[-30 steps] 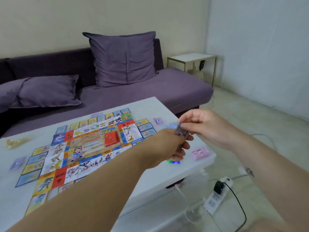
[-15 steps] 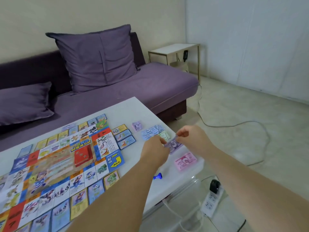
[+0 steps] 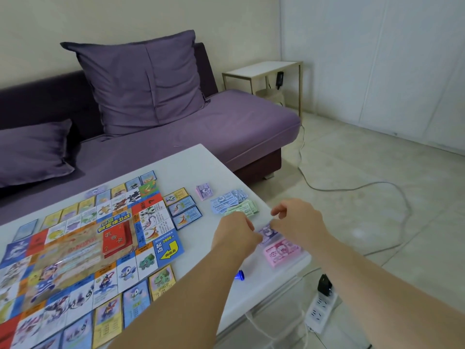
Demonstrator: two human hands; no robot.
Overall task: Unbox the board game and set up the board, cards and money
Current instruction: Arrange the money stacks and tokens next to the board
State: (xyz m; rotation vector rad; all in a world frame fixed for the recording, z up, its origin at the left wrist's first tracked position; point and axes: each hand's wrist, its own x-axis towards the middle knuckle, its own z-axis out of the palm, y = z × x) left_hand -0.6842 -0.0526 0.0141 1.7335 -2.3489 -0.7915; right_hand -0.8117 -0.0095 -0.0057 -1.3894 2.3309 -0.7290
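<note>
Both hands meet over the purple notes [image 3: 268, 233], a small bundle near the table's right edge. The right hand [image 3: 298, 222] pinches the bundle's right end with curled fingers, its knuckles up. The left hand [image 3: 236, 235] closes on the left end, though its fingertips are hidden behind the back of the hand, so its exact hold cannot be made out. Whether the bundle rests on the table [image 3: 191, 162] or is just above it is not clear.

Just beside the bundle, toward the person, lie the pink notes [image 3: 281, 253], a flat stack close to the table's corner. Beyond the hands the green notes [image 3: 246, 209] are fanned loosely, overlapped at their far side by the blue notes [image 3: 226, 199]. A lilac stack [image 3: 204, 191] sits apart from these, farther back.

Left of the money, three cards [image 3: 182, 206] lie in a row just beside the board [image 3: 75, 248], which is spread flat over the left of the table. A red deck [image 3: 117, 239] sits on the board's middle. More cards line the board's near edge and far edge. A blue pawn [image 3: 239, 275] lies on the table under the left forearm.

Behind the table stands a purple sofa [image 3: 226, 127] with a large cushion [image 3: 141, 81] upright against its back and a smaller one lying at its left. A side table [image 3: 264, 69] stands at the sofa's right end. On the floor at the right, a power strip [image 3: 319, 311] holds a black plug, and a cable [image 3: 352, 188] loops across the tiles.
</note>
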